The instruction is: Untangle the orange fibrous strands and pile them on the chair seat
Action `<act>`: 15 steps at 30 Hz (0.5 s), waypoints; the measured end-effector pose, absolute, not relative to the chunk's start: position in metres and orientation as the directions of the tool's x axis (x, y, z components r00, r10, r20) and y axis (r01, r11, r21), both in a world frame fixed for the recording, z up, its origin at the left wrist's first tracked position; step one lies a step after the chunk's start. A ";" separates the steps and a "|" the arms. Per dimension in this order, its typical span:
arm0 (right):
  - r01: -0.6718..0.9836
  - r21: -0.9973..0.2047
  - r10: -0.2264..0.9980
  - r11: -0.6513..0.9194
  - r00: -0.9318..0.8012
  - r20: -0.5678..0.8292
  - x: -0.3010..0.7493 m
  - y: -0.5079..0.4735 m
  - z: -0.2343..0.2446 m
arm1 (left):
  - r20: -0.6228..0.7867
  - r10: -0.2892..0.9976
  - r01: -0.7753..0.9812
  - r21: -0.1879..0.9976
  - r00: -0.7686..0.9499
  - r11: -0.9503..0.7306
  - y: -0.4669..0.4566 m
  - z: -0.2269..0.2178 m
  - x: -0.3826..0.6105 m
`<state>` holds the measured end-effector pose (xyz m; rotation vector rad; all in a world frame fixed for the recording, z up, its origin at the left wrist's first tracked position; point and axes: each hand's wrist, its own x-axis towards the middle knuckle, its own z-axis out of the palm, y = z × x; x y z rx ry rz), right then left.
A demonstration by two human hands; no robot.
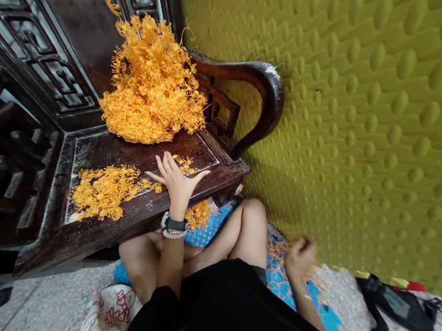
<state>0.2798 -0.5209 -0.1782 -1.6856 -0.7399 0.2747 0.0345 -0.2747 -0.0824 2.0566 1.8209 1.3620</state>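
A big heap of orange stringy pieces (151,83) rests against the back of a dark wooden chair seat (93,150). A flatter, smaller scatter of the same orange pieces (103,191) lies at the seat's front left. My left hand (177,180) reaches over the seat's front edge, fingers spread, holding nothing, just right of the small scatter. It wears a watch and a bead bracelet at the wrist. My right hand (299,254) is down by my right knee above a blue mat (280,280), fingers curled and blurred; what it holds cannot be made out.
A yellow padded wall (358,119) rises on the right. The chair's curved armrest (260,85) stands beside it. More orange pieces (198,213) lie on the mat under the seat. A black bag (397,305) lies on the speckled floor at the right, a patterned cloth (106,314) at the left.
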 end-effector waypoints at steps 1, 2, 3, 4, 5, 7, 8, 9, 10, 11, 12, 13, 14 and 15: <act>0.366 -0.922 0.626 -0.124 0.750 0.213 0.271 -0.502 -0.183 | 0.598 0.794 0.739 0.582 -0.105 -0.341 -0.279 -0.089 0.032; 0.408 -0.900 0.679 -0.155 0.706 0.203 0.260 -0.482 -0.189 | 0.644 0.760 0.710 0.576 -0.088 -0.406 -0.284 -0.100 0.028; 0.445 -0.878 0.750 -0.178 0.639 0.172 0.249 -0.461 -0.197 | 0.681 0.731 0.670 0.558 -0.033 -0.489 -0.292 -0.115 0.025; 0.478 -0.855 0.807 -0.201 0.575 0.132 0.237 -0.441 -0.206 | 0.698 0.712 0.617 0.527 0.078 -0.585 -0.300 -0.132 0.021; 0.503 -0.835 0.848 -0.222 0.522 0.089 0.224 -0.422 -0.215 | 0.661 0.709 0.562 0.500 0.244 -0.659 -0.311 -0.151 0.019; 0.526 -0.808 0.889 -0.265 0.458 0.006 0.201 -0.391 -0.233 | 0.505 0.712 0.524 0.484 0.487 -0.701 -0.331 -0.188 0.017; 0.529 -0.800 0.898 -0.282 0.439 -0.027 0.190 -0.379 -0.241 | 0.467 0.721 0.535 0.484 0.512 -0.693 -0.341 -0.204 0.019; 0.528 -0.797 0.905 -0.292 0.423 -0.052 0.180 -0.370 -0.247 | 0.432 0.742 0.561 0.485 0.512 -0.671 -0.348 -0.218 0.021; 0.523 -0.799 0.909 -0.296 0.411 -0.067 0.171 -0.364 -0.253 | 0.396 0.768 0.595 0.485 0.504 -0.641 -0.354 -0.230 0.024; 0.515 -0.807 0.913 -0.289 0.402 -0.071 0.164 -0.361 -0.257 | 0.359 0.795 0.631 0.485 0.489 -0.606 -0.357 -0.239 0.028; 0.503 -0.820 0.917 -0.273 0.394 -0.064 0.158 -0.360 -0.259 | 0.319 0.823 0.667 0.483 0.469 -0.567 -0.358 -0.246 0.032; 0.490 -0.836 0.920 -0.248 0.389 -0.045 0.155 -0.361 -0.260 | 0.279 0.849 0.701 0.480 0.449 -0.528 -0.358 -0.252 0.036; 0.473 -0.854 0.921 -0.216 0.389 -0.017 0.154 -0.363 -0.260 | 0.239 0.870 0.728 0.476 0.432 -0.493 -0.356 -0.256 0.039; 0.455 -0.872 0.918 -0.180 0.396 0.016 0.155 -0.365 -0.258 | 0.201 0.884 0.749 0.472 0.422 -0.465 -0.353 -0.259 0.042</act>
